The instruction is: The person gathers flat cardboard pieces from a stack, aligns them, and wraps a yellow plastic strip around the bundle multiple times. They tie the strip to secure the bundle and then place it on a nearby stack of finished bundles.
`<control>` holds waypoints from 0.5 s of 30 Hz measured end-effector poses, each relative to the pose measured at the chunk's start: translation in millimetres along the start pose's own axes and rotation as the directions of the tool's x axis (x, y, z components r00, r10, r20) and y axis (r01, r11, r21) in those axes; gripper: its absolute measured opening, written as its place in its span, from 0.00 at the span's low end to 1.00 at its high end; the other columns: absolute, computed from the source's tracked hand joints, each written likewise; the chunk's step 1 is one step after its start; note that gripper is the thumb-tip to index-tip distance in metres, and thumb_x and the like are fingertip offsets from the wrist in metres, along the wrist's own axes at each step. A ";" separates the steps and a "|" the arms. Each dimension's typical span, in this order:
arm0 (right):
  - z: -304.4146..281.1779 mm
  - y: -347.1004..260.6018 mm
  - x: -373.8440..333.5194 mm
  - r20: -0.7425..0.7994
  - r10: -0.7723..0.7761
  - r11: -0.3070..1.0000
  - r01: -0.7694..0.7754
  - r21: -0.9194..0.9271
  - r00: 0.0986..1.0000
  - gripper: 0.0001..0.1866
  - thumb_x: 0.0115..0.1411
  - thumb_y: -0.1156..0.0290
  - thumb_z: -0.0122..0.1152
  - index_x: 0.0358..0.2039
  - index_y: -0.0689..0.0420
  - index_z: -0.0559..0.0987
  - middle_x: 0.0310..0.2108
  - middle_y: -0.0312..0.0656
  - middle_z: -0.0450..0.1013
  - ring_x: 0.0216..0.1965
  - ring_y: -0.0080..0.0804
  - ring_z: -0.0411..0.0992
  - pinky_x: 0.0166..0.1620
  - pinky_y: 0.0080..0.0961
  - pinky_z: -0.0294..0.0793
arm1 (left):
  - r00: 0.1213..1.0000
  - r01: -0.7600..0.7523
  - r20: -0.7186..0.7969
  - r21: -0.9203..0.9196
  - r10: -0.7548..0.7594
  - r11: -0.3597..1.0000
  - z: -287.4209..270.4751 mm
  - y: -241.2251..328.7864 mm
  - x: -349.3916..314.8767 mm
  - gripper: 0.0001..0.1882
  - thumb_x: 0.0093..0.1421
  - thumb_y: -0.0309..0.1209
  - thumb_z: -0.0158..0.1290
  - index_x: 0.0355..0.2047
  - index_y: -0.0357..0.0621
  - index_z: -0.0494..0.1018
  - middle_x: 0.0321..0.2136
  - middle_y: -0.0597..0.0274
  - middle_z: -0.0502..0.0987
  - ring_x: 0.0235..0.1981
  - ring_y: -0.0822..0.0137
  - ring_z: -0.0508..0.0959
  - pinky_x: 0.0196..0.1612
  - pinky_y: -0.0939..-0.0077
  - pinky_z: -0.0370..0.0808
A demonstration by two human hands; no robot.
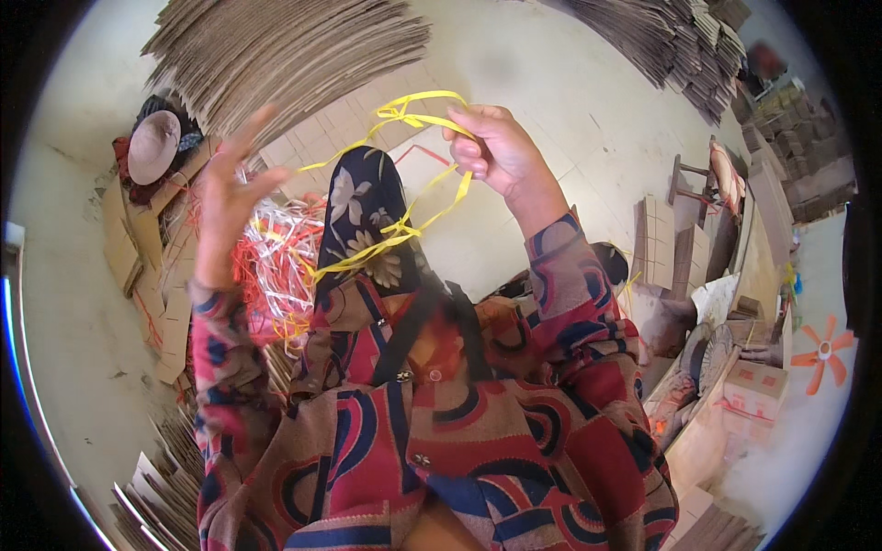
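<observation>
My right hand (501,154), raised right of centre, is closed around a thin yellow plastic strap (397,230). The strap hangs in loose loops with small knots, one length arching left above my knee and another dropping across my lap. On the left, my left hand (230,188) is lifted and smeared by motion, its thumb and fingers apart. One end of the strap runs close to that thumb; no grip on it shows. Below the loops is my knee in dark flowered cloth (354,197). Beside it lies a tangled heap of red and white plastic straps (276,262).
Stacks of flat cardboard sheets (285,60) stand at the back, with another cardboard pile (666,50) at far right. A pale hat (153,147) rests on things at left. On the right are a wooden stool (689,179), a small carton (753,390) and shoes (707,354).
</observation>
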State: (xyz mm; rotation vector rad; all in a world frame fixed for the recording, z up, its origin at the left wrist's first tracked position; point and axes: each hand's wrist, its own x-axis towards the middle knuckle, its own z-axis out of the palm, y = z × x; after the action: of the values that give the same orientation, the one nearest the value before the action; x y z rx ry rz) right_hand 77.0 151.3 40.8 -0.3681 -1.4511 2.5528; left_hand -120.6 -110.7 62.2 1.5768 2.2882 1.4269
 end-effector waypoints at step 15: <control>12.9 18.2 -9.5 -0.096 -0.098 0.995 0.097 -0.014 0.991 0.13 0.59 0.64 0.56 0.28 0.63 0.75 0.17 0.36 0.68 0.13 0.20 0.62 0.14 0.13 0.58 | 0.968 0.225 0.240 -0.683 -0.077 0.695 98.0 26.7 14.3 0.05 0.54 0.23 0.56 0.32 0.34 0.76 0.25 0.61 0.78 0.27 0.75 0.75 0.33 0.83 0.71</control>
State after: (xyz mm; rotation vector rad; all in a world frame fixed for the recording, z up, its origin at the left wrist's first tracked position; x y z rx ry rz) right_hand 81.5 128.9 32.6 -0.4060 -1.4115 2.4178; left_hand -61.6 -33.4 29.7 1.1691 1.4179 1.7126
